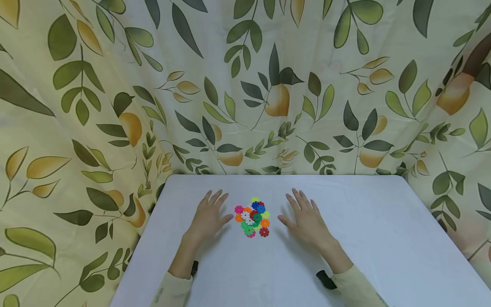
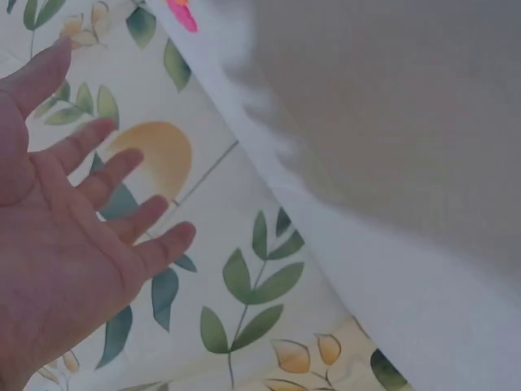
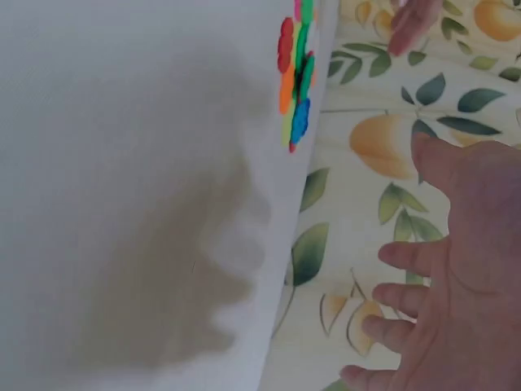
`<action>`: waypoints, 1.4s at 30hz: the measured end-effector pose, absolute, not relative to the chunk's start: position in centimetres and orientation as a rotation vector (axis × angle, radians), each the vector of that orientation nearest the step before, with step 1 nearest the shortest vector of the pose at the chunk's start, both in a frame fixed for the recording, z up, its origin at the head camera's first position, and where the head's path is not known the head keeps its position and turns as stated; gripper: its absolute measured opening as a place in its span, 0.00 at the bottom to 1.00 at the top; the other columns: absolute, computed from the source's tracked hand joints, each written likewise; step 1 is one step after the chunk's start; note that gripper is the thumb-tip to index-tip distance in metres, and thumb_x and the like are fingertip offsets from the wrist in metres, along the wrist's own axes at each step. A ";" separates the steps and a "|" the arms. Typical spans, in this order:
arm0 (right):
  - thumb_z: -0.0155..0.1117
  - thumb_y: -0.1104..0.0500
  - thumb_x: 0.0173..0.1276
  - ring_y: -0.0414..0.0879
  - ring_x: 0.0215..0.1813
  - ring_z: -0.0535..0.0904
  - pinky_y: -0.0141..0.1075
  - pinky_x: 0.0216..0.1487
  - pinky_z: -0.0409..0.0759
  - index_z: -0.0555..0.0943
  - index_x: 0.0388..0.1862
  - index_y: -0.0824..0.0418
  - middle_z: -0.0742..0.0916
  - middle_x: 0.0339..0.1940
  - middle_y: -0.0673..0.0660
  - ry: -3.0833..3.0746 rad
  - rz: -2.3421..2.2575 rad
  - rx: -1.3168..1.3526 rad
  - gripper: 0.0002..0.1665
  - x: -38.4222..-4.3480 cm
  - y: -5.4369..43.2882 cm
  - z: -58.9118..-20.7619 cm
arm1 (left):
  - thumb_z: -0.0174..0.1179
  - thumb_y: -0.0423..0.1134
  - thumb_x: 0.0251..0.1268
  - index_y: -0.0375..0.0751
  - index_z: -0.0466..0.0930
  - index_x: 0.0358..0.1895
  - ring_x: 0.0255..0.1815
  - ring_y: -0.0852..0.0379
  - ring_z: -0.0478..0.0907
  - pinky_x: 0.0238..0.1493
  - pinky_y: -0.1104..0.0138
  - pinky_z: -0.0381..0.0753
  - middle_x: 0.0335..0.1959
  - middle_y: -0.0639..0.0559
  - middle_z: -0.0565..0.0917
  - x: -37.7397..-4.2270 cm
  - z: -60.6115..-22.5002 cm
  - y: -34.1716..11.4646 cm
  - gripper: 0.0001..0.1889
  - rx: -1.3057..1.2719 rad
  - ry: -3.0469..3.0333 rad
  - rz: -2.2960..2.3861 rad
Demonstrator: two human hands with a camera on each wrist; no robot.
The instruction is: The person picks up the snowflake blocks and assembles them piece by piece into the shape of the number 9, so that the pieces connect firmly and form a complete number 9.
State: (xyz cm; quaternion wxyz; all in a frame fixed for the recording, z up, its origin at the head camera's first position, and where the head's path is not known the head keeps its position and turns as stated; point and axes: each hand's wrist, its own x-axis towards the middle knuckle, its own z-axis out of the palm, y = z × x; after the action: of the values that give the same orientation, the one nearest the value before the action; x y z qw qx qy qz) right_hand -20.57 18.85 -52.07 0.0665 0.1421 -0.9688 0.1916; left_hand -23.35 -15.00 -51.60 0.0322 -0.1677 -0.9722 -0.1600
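Left hand (image 1: 206, 218), right hand (image 1: 307, 221), gaps beside discs (image 1: 256, 218), table edge (image 1: 284, 175) beyond

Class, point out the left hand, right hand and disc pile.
Left hand (image 1: 206, 218): head view, back of hand.
Right hand (image 1: 308, 221): head view, back of hand.
Disc pile (image 1: 255, 217): head view, near its middle.

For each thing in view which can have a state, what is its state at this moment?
Left hand: open, raised above the table, holding nothing
Right hand: open, raised above the table, holding nothing
Colourful discs: heaped together, overlapping, between the hands
Table: flat, with the discs on it
Curtain: hanging behind the table
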 end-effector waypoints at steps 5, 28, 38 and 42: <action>0.67 0.37 0.72 0.65 0.85 0.51 0.70 0.78 0.50 0.64 0.82 0.61 0.61 0.85 0.64 -2.939 0.621 0.475 0.49 -20.9 17.4 -52.3 | 0.67 0.53 0.70 0.50 0.70 0.77 0.82 0.36 0.53 0.76 0.37 0.60 0.82 0.45 0.63 -23.7 -52.0 -13.9 0.35 -0.586 -2.981 -0.596; 0.76 0.51 0.68 0.48 0.42 0.83 0.47 0.45 0.87 0.87 0.56 0.60 0.85 0.47 0.57 -3.014 0.741 0.553 0.21 -23.7 11.2 -53.4 | 0.73 0.35 0.64 0.38 0.87 0.57 0.45 0.51 0.77 0.49 0.57 0.80 0.47 0.45 0.82 -25.4 -53.4 -10.0 0.18 -0.520 -3.024 -1.109; 0.80 0.58 0.63 0.44 0.36 0.80 0.40 0.39 0.87 0.89 0.43 0.59 0.85 0.37 0.52 -3.020 0.766 0.489 0.11 -24.2 10.3 -54.0 | 0.73 0.33 0.63 0.40 0.87 0.46 0.38 0.54 0.74 0.42 0.61 0.79 0.36 0.51 0.77 -25.6 -53.9 -8.8 0.10 -0.456 -3.104 -0.942; 0.80 0.61 0.62 0.43 0.34 0.79 0.37 0.38 0.85 0.87 0.37 0.58 0.86 0.32 0.49 -2.974 0.895 0.472 0.08 -24.2 10.6 -54.0 | 0.74 0.33 0.62 0.40 0.81 0.43 0.34 0.53 0.73 0.36 0.63 0.77 0.32 0.52 0.75 -25.6 -53.6 -8.6 0.12 -0.420 -3.113 -0.992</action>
State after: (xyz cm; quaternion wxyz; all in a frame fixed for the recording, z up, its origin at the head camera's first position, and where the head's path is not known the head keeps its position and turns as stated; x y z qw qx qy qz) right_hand -24.20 10.62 -53.97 0.0000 0.1501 -0.9468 0.2848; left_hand -25.59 -8.59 -53.65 -0.0763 -0.1271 -0.9423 -0.3002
